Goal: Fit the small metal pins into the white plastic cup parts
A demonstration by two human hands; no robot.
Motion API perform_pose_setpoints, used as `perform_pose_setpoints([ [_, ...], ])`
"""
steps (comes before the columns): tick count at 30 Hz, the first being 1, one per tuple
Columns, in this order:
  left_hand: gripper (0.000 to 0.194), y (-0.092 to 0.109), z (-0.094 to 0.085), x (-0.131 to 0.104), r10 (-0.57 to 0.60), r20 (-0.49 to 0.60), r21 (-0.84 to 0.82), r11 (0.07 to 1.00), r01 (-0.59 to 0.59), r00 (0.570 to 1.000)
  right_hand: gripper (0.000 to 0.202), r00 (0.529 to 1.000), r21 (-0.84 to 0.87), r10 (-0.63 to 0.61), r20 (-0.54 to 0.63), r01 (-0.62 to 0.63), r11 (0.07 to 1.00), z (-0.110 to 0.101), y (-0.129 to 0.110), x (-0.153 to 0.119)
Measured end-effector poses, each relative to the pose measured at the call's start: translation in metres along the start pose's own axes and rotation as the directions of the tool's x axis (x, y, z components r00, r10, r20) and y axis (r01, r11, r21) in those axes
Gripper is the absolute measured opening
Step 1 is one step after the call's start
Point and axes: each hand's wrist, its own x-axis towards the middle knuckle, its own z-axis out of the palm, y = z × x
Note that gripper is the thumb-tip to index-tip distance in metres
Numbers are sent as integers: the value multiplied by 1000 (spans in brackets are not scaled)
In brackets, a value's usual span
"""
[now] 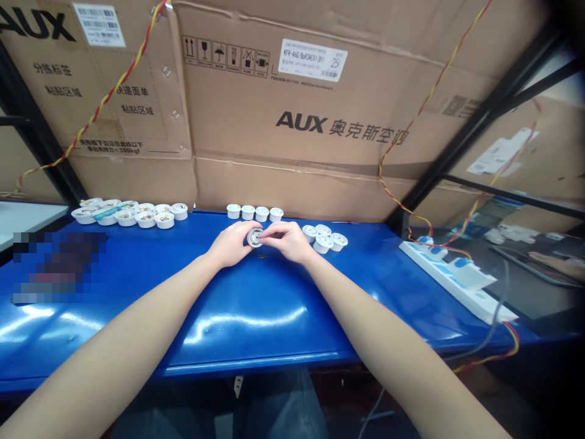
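Observation:
My left hand (pixel 231 245) grips a small white round cup (pixel 255 238), tilted so that its face with metallic-looking parts turns towards me. Thumb and finger of my right hand (pixel 287 239) are pinched together at that face; whatever is between them is too small to make out. Just below the cup, a few tiny dark pieces (pixel 262 256) lie on the blue tabletop (pixel 274 305). Behind my hands stands a row of several similar cups (pixel 262 213). To the right of my right hand, several more cups (pixel 323 242) sit in a cluster.
At the back left, several white cups (pixel 146 218) holding small parts stand in rows, with a teal strip-like tool (pixel 107 211) across them. A blurred-out object (pixel 59 268) lies at left. A white power strip (pixel 457 280) with cables runs along the right edge. Cardboard (pixel 283 122) walls the back.

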Motion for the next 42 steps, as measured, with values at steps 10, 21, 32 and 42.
perform_pose_setpoints([
  [10, 37, 1, -1, 0, 83, 20, -88, 993, -81, 996, 20, 999, -25, -15, 40, 16, 1000, -1, -3, 0],
  [21, 33, 2, -2, -2, 147, 21, -94, 985, -144, 989, 26, 994, 16, 94, 61, -95, 995, -2, -2, 1],
  [32, 34, 1, -2, -2, 159, -59, -90, 982, -164, 985, 40, 963, 281, 219, 155, -256, 925, 3, -9, 1],
  [42, 42, 2, -2, -1, 96, -76, -175, 979, -108, 993, 42, 995, 52, 68, 75, -72, 996, 4, -5, -1],
])
